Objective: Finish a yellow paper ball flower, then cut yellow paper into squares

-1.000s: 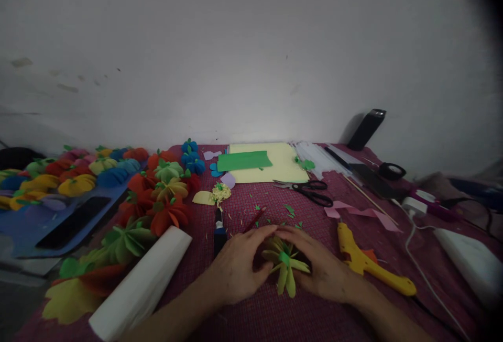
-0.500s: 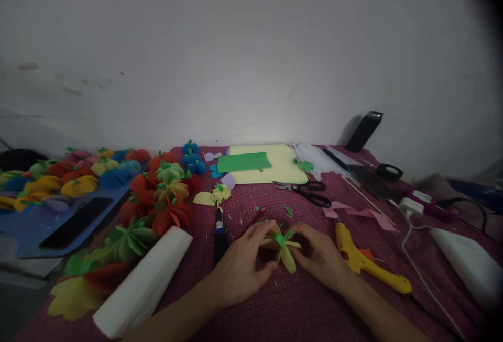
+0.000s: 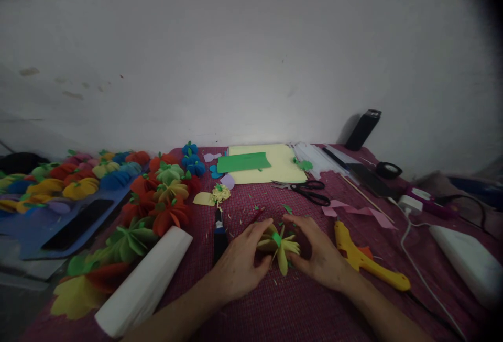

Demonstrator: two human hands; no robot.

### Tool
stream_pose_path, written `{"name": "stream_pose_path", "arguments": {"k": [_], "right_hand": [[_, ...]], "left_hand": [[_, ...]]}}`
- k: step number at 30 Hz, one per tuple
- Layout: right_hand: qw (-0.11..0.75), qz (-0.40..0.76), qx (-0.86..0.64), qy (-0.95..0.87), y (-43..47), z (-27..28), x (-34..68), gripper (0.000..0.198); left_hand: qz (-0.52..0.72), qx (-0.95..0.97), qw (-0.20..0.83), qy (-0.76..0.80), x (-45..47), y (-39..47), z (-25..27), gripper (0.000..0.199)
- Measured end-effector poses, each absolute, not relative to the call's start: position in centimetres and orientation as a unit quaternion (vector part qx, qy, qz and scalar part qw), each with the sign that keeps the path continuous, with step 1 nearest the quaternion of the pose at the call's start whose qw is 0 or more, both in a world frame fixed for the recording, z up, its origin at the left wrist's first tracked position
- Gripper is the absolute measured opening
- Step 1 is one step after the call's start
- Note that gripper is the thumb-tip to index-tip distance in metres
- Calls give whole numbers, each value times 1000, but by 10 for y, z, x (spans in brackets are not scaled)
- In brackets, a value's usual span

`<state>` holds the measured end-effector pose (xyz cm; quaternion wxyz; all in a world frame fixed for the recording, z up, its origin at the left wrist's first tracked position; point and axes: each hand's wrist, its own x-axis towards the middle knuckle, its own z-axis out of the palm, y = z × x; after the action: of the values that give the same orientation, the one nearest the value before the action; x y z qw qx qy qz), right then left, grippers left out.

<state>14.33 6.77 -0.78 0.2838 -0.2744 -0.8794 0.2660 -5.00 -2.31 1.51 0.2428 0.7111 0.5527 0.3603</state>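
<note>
A pale yellow paper flower with a green paper piece at its top is between my two hands, low over the table. On its left side, my left hand is closed around the petals, thumb below and fingers above. My right hand curves around the right side, with its thumb against the fanned petals and its index finger raised above them. Just beyond the flower lie small green paper scraps and a dark red pencil-like stick, partly behind my left hand.
Finished paper shapes crowd the left, beside a white roll and a phone. Black scissors and yellow and green sheets lie ahead. A yellow glue gun, its cord and a power bank are right.
The flower has turned and tipped slightly between my hands, and its right-hand petals now fan out more. My right hand's fingers have spread wider. The other things stay put.
</note>
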Motion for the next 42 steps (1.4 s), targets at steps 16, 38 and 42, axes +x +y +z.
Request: {"name": "stream_pose_path", "arguments": {"k": [16,38,42], "right_hand": [[262,259,-177,-913,70,-5,144,55],[247,257,-204,-912,67,2,145,22],[250,263,-203,-910,69,-2,146,22]], "left_hand": [[324,739,260,530,-47,-27,22,63],[353,637,314,609,-52,-22,8,39],[357,641,321,599,-49,-22,5,44]]}}
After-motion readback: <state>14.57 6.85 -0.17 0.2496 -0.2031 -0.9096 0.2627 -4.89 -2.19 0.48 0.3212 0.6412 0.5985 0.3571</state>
